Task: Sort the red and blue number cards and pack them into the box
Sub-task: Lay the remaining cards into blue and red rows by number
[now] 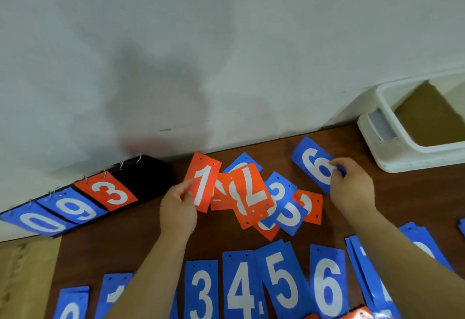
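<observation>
My left hand (178, 211) pinches the lower left edge of a red card with a 1 (204, 180), lifted at the left of a loose pile. My right hand (352, 188) pinches a blue card with a 6 (315, 165) to the right of the pile. The pile (264, 200) mixes red and blue cards; a red 7 (251, 193) lies on top. A row of blue cards runs along the near edge, showing 3 (202, 291), 4 (241, 286), 5 (283, 276) and 6 (327, 283). The white box (392, 152) stands open at the far right.
A black flip scoreboard (141, 175) leans at the wall on the left, showing blue 0 (37, 220), blue 9 (73, 208) and red 3 (108, 193). More blue cards (372, 268) lie stacked under my right forearm. The brown table (113, 248) meets the white wall behind.
</observation>
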Available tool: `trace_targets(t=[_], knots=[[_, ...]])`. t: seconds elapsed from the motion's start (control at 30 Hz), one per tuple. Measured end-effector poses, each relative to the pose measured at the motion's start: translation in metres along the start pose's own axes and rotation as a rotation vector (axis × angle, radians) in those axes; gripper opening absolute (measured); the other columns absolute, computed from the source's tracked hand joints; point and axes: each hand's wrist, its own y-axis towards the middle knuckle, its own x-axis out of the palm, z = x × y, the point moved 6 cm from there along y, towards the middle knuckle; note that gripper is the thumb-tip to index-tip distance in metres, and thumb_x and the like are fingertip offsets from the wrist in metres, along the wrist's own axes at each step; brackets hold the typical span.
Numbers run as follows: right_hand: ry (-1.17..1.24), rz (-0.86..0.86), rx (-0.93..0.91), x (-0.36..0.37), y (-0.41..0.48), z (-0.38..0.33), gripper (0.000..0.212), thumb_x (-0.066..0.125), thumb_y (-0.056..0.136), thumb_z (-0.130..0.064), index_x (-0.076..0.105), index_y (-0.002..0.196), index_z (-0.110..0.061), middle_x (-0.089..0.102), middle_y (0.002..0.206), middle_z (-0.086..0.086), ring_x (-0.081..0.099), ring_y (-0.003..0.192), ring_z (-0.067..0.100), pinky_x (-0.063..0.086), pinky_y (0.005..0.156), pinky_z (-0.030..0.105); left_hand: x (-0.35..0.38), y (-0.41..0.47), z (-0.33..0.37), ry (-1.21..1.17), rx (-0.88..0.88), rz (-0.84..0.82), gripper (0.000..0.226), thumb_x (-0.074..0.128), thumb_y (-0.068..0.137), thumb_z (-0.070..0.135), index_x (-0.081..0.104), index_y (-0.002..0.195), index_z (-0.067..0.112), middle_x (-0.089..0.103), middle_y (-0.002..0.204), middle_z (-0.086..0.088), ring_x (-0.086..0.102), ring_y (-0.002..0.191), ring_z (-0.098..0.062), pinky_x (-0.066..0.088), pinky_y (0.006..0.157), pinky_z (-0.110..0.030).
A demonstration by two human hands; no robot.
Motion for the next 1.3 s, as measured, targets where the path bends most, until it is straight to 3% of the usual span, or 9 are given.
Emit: trace_targets(t=[0.13,0.3,0.53,0.7,0.83,0.93,1.0,1.13,1.3], knots=[[0.076,-0.171,-0.116,-0.025,-0.027,-0.04,0.019,0.056,0.098,-0.012,0.066,0.1,-0.028,0.069,0.097,0.0,0.064,0.077,0.026,0.051,0.059,0.035,-0.009,-0.047,0.027,-0.107,0.09,-0.035,0.038,0.051,0.106,0.021,0.057,0.141,0.036,0.055,0.138,0.011,0.057,0.113,-0.004,0.044,0.076,-0.013],[0.062,-0.521,-0.308,-0.049,-0.099,-0.093,0.025,0.063,0.093,-0.005,0.072,0.091,-0.029,0.075,0.086,0.001,0.07,0.081,0.027,0.056,0.074,0.044,-0.026,-0.118,0.061,-0.322,0.224,-0.066,0.035,0.06,0.102,0.024,0.062,0.134,0.039,0.063,0.13,0.012,0.062,0.114,-0.003,0.051,0.089,-0.02],[0.2,-0.38,-0.366,-0.083,-0.186,-0.107,0.025,0.067,0.091,-0.009,0.075,0.095,-0.032,0.075,0.09,-0.01,0.066,0.063,0.005,0.051,0.056,0.021,-0.058,-0.205,0.067,-0.469,0.328,-0.081,0.045,0.067,0.097,0.015,0.062,0.134,0.041,0.064,0.131,0.017,0.062,0.119,-0.004,0.054,0.095,-0.023],[0.24,-0.365,-0.402,-0.098,-0.233,-0.114,0.026,0.068,0.09,-0.008,0.076,0.093,-0.033,0.076,0.094,-0.014,0.07,0.082,0.0,0.056,0.071,0.021,-0.087,-0.239,0.059,-0.436,0.355,-0.047,0.049,0.061,0.096,0.011,0.065,0.128,0.049,0.071,0.122,0.015,0.067,0.103,-0.021,0.058,0.09,-0.043],[0.213,-0.375,-0.42,-0.101,-0.263,-0.116,0.025,0.068,0.091,-0.012,0.077,0.096,-0.035,0.076,0.09,-0.013,0.073,0.081,0.021,0.061,0.077,0.044,-0.11,-0.264,0.045,-0.5,0.335,-0.031,0.044,0.058,0.1,0.012,0.068,0.123,0.05,0.073,0.118,0.014,0.068,0.091,-0.005,0.057,0.071,-0.021],[0.251,-0.385,-0.416,-0.098,-0.283,-0.115,0.028,0.062,0.093,-0.006,0.077,0.098,-0.029,0.076,0.084,-0.011,0.07,0.064,0.01,0.053,0.054,0.024,-0.128,-0.278,0.028,-0.535,0.301,0.007,0.041,0.058,0.102,0.013,0.069,0.121,0.048,0.074,0.115,0.016,0.072,0.084,-0.014,0.064,0.07,-0.031],[0.274,-0.407,-0.385,-0.093,-0.297,-0.112,0.033,0.054,0.096,0.0,0.077,0.101,-0.023,0.07,0.064,-0.012,0.047,0.037,0.004,0.037,0.04,0.018,-0.14,-0.285,0.013,-0.55,0.263,0.016,0.039,0.057,0.103,0.014,0.068,0.123,0.045,0.075,0.107,0.017,0.075,0.09,-0.016,0.065,0.075,-0.041],[0.289,-0.446,-0.354,-0.073,-0.323,-0.109,0.037,0.05,0.096,0.001,0.077,0.102,-0.024,0.068,0.058,-0.009,0.032,0.034,0.008,0.031,0.037,0.021,-0.162,-0.293,-0.024,-0.549,0.196,0.046,0.031,0.058,0.104,0.019,0.068,0.126,0.038,0.075,0.108,0.008,0.075,0.087,-0.009,0.063,0.063,-0.031],[0.231,-0.516,-0.394,-0.03,-0.356,-0.117,0.036,0.051,0.097,0.001,0.076,0.104,-0.025,0.061,0.051,-0.012,0.031,0.033,0.006,0.029,0.036,0.019,-0.195,-0.297,-0.07,-0.486,0.164,0.131,0.031,0.059,0.103,0.018,0.068,0.122,0.041,0.065,0.117,0.021,0.068,0.097,-0.001,0.058,0.064,-0.017]])
